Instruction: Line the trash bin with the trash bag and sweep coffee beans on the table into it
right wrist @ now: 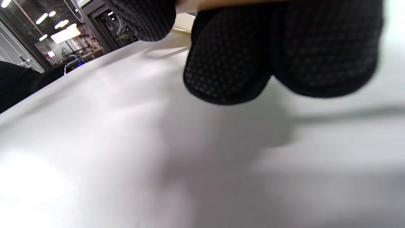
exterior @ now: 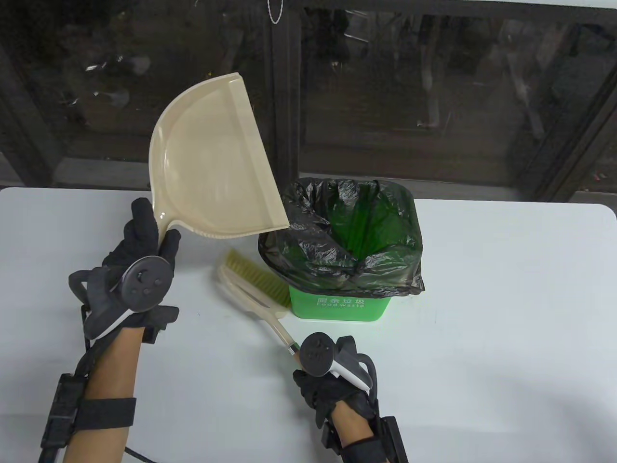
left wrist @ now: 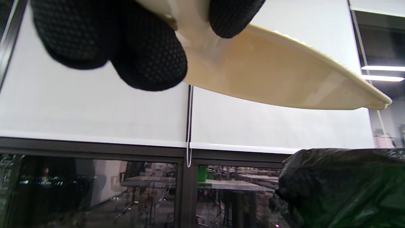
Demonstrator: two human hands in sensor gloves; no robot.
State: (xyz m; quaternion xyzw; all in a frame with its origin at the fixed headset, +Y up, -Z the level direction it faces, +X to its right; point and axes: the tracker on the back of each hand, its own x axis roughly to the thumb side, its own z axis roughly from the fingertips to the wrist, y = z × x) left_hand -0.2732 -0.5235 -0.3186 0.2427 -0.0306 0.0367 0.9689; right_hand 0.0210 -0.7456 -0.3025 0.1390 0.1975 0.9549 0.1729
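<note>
A green trash bin (exterior: 337, 308) stands mid-table, lined with a dark bag (exterior: 308, 231) folded over its rim. My left hand (exterior: 149, 241) grips the handle of a cream dustpan (exterior: 212, 159), raised and tipped so its lower corner hangs at the bin's left rim. Seen from the left wrist, the dustpan (left wrist: 272, 79) slants above the bag (left wrist: 345, 186), with my fingers (left wrist: 148, 60) curled round its handle. My right hand (exterior: 332, 381) holds the handle of a cream brush (exterior: 255, 289) that lies on the table against the bin's left side. The right wrist view shows its fingers (right wrist: 227, 63) curled low over the table. No coffee beans show.
The white table (exterior: 506, 313) reaches the far edge just behind the bin. Dark window frames (exterior: 284, 96) stand beyond it. A pull cord (left wrist: 189, 126) hangs between two white blinds in the left wrist view.
</note>
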